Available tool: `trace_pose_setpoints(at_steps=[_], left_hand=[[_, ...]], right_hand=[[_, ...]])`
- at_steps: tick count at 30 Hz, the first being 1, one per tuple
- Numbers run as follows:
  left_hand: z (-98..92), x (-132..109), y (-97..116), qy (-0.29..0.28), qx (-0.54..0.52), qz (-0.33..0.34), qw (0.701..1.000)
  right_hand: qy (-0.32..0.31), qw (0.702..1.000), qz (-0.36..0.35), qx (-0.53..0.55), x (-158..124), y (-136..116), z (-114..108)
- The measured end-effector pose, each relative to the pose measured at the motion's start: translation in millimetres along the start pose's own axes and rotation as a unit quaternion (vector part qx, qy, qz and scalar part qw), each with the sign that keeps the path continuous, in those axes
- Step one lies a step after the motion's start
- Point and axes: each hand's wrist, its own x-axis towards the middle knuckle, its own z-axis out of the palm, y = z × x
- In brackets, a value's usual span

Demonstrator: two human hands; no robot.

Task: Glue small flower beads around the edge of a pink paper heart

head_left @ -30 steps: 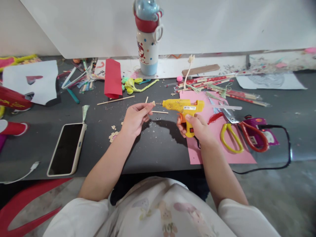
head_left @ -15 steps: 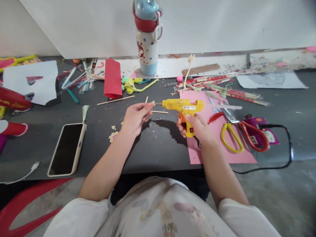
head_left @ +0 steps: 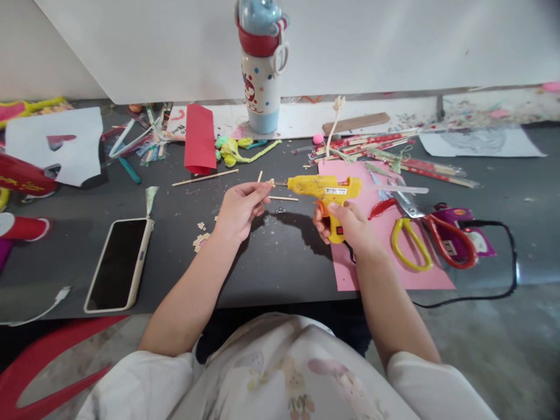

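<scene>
A yellow hot glue gun (head_left: 324,186) is gripped by my right hand (head_left: 347,224), its nozzle pointing left and a clear glue stick (head_left: 409,189) sticking out of its back. Between thumb and fingertips, my left hand (head_left: 245,207) pinches a small pale flower-shaped wooden piece (head_left: 272,182). The nozzle tip is at this piece; I cannot tell whether they touch. Thin wooden sticks lie on the table around my left hand, one stick (head_left: 283,199) just beyond its fingers. Several more little wooden flowers (head_left: 200,241) lie left of my left wrist.
A phone (head_left: 117,265) lies at left. Behind stand a bottle (head_left: 262,87) and a red paper piece (head_left: 200,139). Scissors (head_left: 411,245) rest on pink paper (head_left: 350,268) at right, with a black cable (head_left: 511,256) looping past. Bundled sticks (head_left: 371,143) lie at the back right.
</scene>
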Motion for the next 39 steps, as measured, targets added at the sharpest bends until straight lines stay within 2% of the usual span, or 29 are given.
trace_pose_setpoints(at_steps=[14,20,24,28,30,33,36,39], left_hand=[[2.1,-1,3,0.009,0.003,-0.016,1.000],[2.9,-1,3,0.014,0.000,-0.016,1.000],[1.3,2,1,0.016,0.008,-0.011,1.000],[-0.5,4,-1,0.018,0.017,-0.003,1.000],[-0.5,4,-1,0.019,0.022,0.001,1.000],[0.5,3,-1,0.020,0.028,0.002,0.999],[1.5,2,-1,0.019,0.031,0.004,0.999],[1.7,2,-1,0.009,0.027,0.010,1.000]], right_hand=[[-0.014,1.000,-0.026,0.000,0,2,-2],[0.006,0.999,-0.046,0.006,0,3,-6],[0.055,0.995,-0.080,-0.029,-1,-4,-10],[0.157,0.971,-0.085,-0.158,-11,-19,-17],[0.202,0.935,-0.081,-0.280,-18,-26,-21],[0.252,0.823,-0.071,-0.503,-27,-31,-26],[0.245,0.709,-0.033,-0.660,-31,-26,-27],[0.210,0.631,0.000,-0.747,-30,-16,-27]])
